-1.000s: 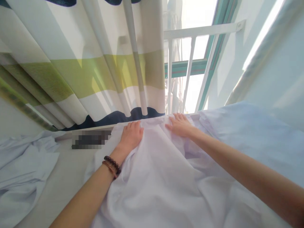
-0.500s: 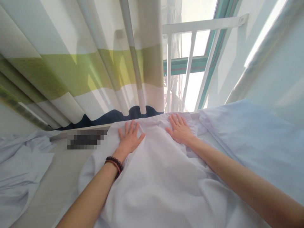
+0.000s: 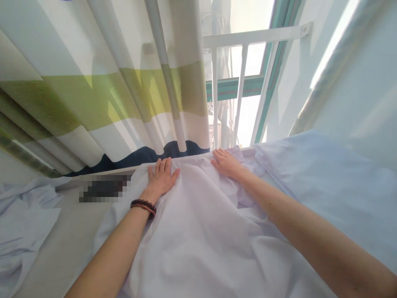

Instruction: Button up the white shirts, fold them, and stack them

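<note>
A white cloth (image 3: pixel 201 231) lies spread over a flat surface below me, its far edge against the window sill. My left hand (image 3: pixel 160 178), with a dark bead bracelet at the wrist, rests flat on the cloth near that far edge, fingers stretched out. My right hand (image 3: pixel 226 162) also lies flat on the cloth's far edge, fingers extended toward the window bars. Neither hand grips the fabric.
A striped curtain (image 3: pixel 108 82) in white, green, beige and navy hangs at the left. White window bars (image 3: pixel 238 87) and a teal frame stand behind the hands. Pale blue cloth (image 3: pixel 325 186) lies at the right, and more crumpled cloth (image 3: pixel 21 223) at the left on the grey surface (image 3: pixel 65 244).
My left hand went from curled on the cloth to flat with fingers spread. Both hands slid slightly left along the far edge, smoothing the cloth.
</note>
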### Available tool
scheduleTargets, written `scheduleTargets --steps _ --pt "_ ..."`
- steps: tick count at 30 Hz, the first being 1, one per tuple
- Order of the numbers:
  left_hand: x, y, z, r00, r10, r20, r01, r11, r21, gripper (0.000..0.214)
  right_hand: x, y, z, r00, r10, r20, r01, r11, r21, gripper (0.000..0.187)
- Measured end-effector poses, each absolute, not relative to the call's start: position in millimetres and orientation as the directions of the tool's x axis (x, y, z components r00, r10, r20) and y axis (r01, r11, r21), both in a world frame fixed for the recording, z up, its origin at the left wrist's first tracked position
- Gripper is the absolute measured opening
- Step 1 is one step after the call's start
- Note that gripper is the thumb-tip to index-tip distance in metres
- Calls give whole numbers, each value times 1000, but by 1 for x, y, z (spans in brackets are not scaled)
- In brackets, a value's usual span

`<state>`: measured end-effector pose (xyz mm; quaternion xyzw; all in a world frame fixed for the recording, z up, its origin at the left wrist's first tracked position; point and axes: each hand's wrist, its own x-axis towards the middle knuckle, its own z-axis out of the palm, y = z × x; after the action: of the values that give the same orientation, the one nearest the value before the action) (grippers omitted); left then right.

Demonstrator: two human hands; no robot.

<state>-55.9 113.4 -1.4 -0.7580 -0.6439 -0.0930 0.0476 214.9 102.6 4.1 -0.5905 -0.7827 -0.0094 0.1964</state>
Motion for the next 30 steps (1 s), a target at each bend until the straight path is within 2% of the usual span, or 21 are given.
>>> scheduleTargets --steps 3,12,16,20,25,28,30 --pt "-62 124 -6 176 949 262 981 -190 28 68 217 112 4 -214 894 394 912 328 -246 39" --pt "-72 144 -23 242 837 490 967 -247 -55 52 236 130 -13 -196 821 536 836 426 -346 28" --pt "-76 145 -18 276 833 480 956 -288 -50 47 240 139 2 -202 879 431 838 383 -388 30" --pt "-77 142 -10 296 835 464 951 -301 -64 44 231 150 25 -177 927 331 896 291 -336 32" --pt "-74 141 -5 253 855 452 966 -248 -70 44 214 139 26 -108 935 337 935 211 -287 39" --pt "-73 141 -7 257 847 464 965 -249 -81 45 214 116 19 -124 915 384 932 240 -272 50" --pt "-73 140 -8 256 845 470 966 -245 -86 47 218 98 17 -153 920 362 928 260 -267 52"
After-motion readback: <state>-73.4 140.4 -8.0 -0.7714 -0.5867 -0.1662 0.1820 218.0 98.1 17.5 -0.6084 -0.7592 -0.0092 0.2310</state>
